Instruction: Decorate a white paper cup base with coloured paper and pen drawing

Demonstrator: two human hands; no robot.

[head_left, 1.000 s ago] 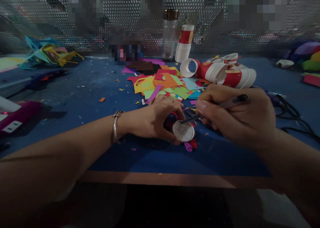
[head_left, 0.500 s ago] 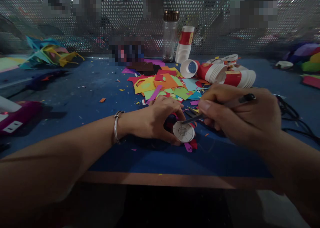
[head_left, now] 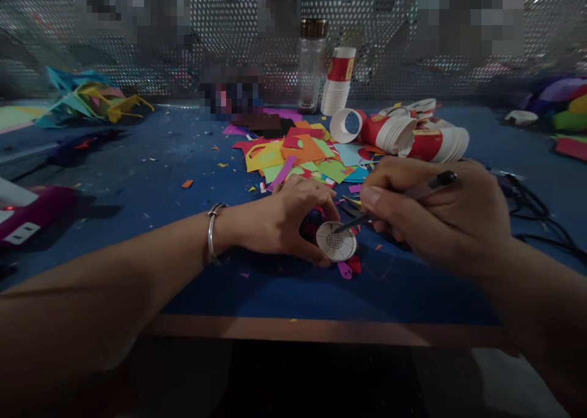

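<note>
My left hand [head_left: 293,216], a silver bangle on its wrist, curves its thumb and fingers around a small white paper cup base [head_left: 336,241]. Its round face carries a dark drawn grid in the middle with lines running out to the rim. My right hand [head_left: 435,216] grips a dark pen [head_left: 424,189], whose tip rests on the upper part of that face. Red and purple paper bits [head_left: 346,270] stick out beneath the base. Scissors [head_left: 351,209] seem to lie just behind it, partly hidden by my right hand.
Coloured paper scraps [head_left: 293,152] are heaped beyond my hands. Behind stand a clear bottle [head_left: 312,69] and stacked paper cups [head_left: 339,82]; more cups [head_left: 389,134] lie sideways. A purple power strip [head_left: 36,213] sits left, a black cable [head_left: 532,213] right. The table edge [head_left: 321,329] is near.
The pen tip has moved slightly down and right on the cup base's face, toward the grid, and my right hand has shifted a little left. My left hand keeps its hold.
</note>
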